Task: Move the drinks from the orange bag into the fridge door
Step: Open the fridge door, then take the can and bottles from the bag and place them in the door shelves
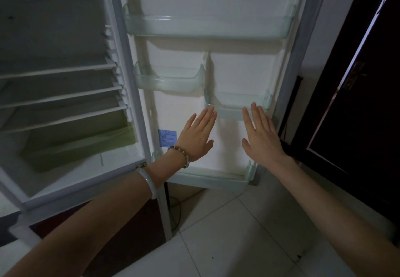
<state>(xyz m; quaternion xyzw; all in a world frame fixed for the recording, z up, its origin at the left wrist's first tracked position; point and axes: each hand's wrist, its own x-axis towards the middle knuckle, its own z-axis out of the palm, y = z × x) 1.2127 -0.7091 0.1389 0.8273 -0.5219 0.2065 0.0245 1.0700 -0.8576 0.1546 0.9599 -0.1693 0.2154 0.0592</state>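
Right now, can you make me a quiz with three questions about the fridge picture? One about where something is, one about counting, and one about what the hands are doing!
1. Where is the blue sticker?
A. On the inside of the fridge door, beside the left hand
B. On the floor tiles
C. On the dark wooden door

2. How many bracelets are on the left arm?
A. None
B. Two
C. Four

3. What are the two hands holding?
A. A bottle each
B. An orange bag
C. Nothing, both are open and flat

Answers:
1. A, the sticker sits low on the white door liner, just left of the left hand.
2. B, a beaded bracelet is at the wrist and a pale bangle sits further up the arm.
3. C, the left hand and right hand have fingers spread with nothing in them.
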